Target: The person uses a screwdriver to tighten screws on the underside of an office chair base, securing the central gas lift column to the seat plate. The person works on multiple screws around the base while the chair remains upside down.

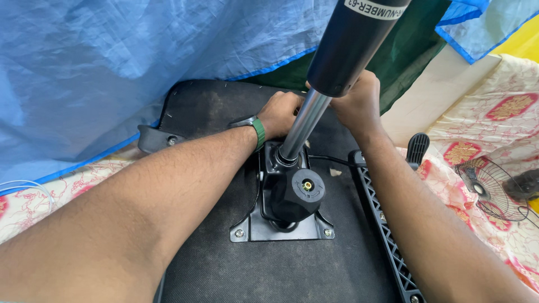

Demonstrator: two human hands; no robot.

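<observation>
My left hand [281, 114] and right hand [352, 104] work just behind the gas cylinder [306, 120], which slants up toward me from the black mechanism plate [247, 227]; I cannot tell whether either hand is closed on anything.

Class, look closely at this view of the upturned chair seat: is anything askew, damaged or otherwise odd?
Nothing looks broken. The gas cylinder leans out of the metal mechanism plate at a tilt, not straight up. The left hand and right hand sit beside its shaft.
</observation>
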